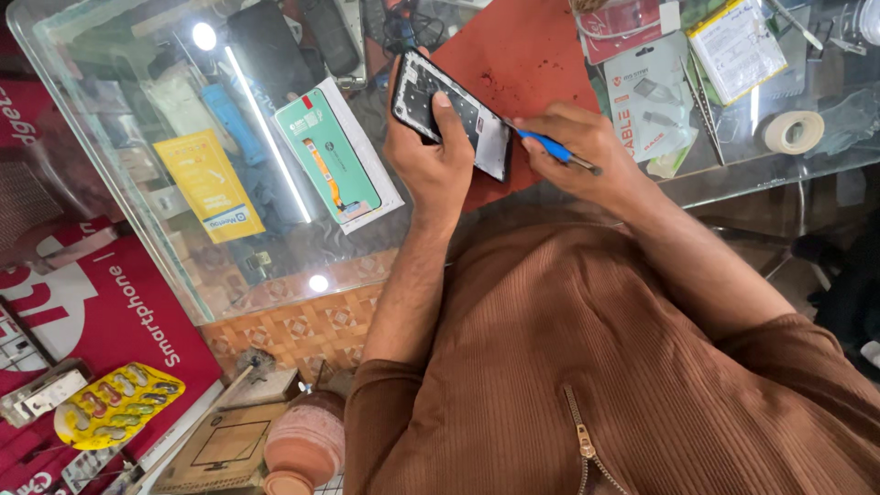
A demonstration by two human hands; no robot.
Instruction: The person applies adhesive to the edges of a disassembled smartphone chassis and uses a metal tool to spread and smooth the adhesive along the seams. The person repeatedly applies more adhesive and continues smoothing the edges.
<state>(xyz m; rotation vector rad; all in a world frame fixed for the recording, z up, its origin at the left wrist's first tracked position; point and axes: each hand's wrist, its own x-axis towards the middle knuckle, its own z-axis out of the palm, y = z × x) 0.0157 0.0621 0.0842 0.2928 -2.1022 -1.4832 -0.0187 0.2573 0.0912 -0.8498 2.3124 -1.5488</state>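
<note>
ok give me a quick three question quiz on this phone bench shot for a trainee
1. True or false: the left hand holds the opened phone above the red mat.
2. Which tool is in the right hand?
A. roll of tape
B. blue-handled screwdriver
C. tweezers
3. Fill in: the roll of tape lies on the ____ counter.

Key:
1. True
2. B
3. glass
</note>
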